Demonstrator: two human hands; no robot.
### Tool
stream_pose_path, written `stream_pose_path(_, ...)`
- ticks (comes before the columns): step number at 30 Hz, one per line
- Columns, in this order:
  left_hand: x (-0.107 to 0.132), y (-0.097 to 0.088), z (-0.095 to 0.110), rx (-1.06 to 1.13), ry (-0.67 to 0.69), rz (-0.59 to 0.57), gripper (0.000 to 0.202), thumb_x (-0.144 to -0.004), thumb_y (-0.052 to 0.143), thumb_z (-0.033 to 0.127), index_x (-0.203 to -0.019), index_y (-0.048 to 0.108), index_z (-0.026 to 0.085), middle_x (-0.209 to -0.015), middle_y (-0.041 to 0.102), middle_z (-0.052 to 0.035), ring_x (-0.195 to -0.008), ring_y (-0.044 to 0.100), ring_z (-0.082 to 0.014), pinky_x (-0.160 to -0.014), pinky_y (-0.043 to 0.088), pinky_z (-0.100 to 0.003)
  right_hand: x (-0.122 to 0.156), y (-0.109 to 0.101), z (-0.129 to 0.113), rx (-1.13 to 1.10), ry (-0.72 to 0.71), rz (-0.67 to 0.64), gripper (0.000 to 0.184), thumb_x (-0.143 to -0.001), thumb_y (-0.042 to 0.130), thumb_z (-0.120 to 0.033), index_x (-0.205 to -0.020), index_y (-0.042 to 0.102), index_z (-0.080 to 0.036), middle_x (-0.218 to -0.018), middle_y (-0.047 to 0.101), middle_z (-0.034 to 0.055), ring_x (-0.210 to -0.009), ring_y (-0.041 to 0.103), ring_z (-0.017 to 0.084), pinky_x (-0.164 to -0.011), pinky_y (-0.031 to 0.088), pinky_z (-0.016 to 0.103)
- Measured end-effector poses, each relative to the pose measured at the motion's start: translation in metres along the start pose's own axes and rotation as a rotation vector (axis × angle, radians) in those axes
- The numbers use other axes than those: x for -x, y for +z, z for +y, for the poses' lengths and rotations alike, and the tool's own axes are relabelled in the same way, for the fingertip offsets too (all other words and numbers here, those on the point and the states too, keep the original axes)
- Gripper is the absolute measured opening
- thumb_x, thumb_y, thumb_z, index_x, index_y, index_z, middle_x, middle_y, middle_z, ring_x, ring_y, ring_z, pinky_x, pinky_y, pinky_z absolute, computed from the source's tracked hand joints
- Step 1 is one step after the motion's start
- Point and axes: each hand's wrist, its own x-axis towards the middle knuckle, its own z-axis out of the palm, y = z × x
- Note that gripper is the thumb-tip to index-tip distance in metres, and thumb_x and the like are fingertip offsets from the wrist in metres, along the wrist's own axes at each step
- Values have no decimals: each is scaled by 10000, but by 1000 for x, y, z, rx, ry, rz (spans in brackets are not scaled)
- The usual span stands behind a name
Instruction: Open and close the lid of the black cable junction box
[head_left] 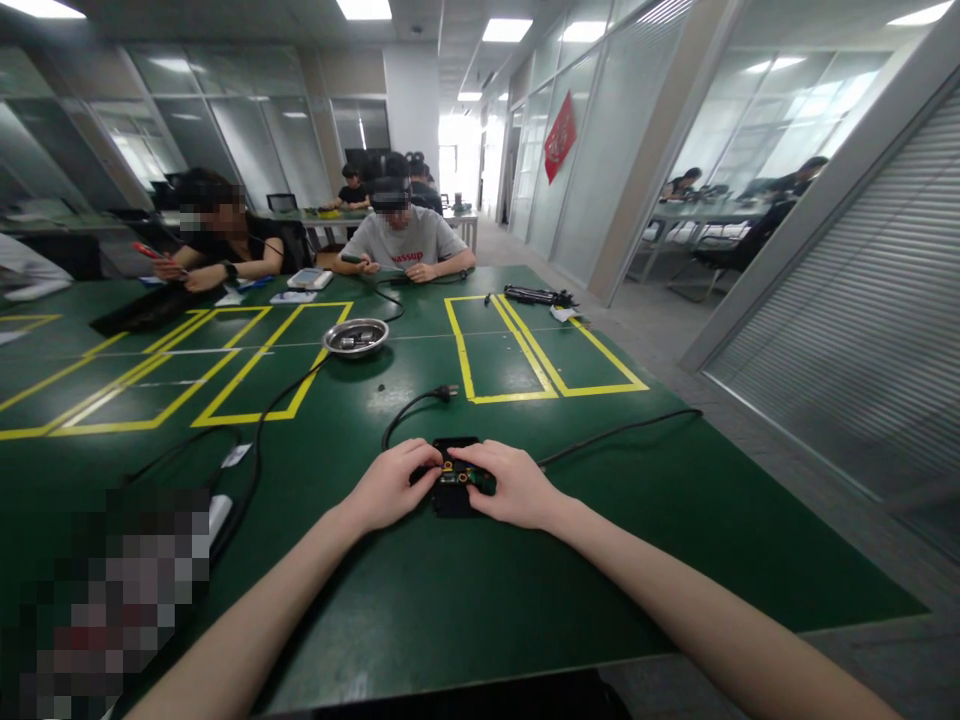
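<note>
Both hands meet at a small black plastic case (454, 505) lying on the green table in front of me. A green circuit board (451, 478) with copper-coloured coils sits in or just over the case; which of the two is unclear. My left hand (396, 482) has its thumb and fingers closed at the board's left edge. From the other side, my right hand (516, 484) pinches the board's right part between thumb and fingers. My fingers hide both ends of the board.
A black power plug (445, 393) with its cable lies beyond the case. Farther off stands a metal bowl (355, 339) holding small metal parts. Yellow tape (510, 398) marks rectangles on the table (600, 560). A folded black tripod (538, 296) lies at the far right. Two people sit opposite.
</note>
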Motion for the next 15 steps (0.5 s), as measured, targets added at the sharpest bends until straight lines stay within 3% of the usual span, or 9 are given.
stream_pose_path(3,0,-1,0,-11,-11,-9,148,-981,525,237,-938,663,206,-914,694,-33,-802,655,-174,-714,497,-273,-1,-2,-1,-9,-3,22,540,-820,698,-223,-1356,628,-240,-1309,679,96,-1129,680,250,-977,559,383)
stream_pose_path(5,-1,-3,0,-31,-17,-4,163,-987,526,258,-951,676,206,-899,699,-27,-758,652,-165,-682,488,-265,-2,-6,1,2,26,55,461,-861,686,-250,-1318,631,-232,-1276,662,96,-1062,690,232,-908,568,354)
stream_pose_path(8,-2,-6,1,-68,-23,39,240,-1016,494,302,-908,682,200,-843,693,-23,-707,638,-156,-653,470,-260,-3,-14,9,93,91,96,117,-948,598,-226,-989,705,-200,-966,699,62,-813,677,185,-730,531,297)
stream_pose_path(11,-3,-8,4,-113,-15,98,373,-1047,432,329,-772,641,190,-735,650,-17,-650,606,-145,-621,435,-253,0,-22,15,168,100,115,317,-972,578,-253,-664,627,-196,-686,634,24,-641,604,154,-617,442,271)
stream_pose_path(15,1,-9,9,-180,8,141,490,-1047,424,342,-586,494,190,-565,512,18,-498,464,-109,-532,321,-251,8,-31,13,121,-78,87,322,-961,553,-255,-650,618,-201,-655,619,15,-586,565,133,-566,389,262)
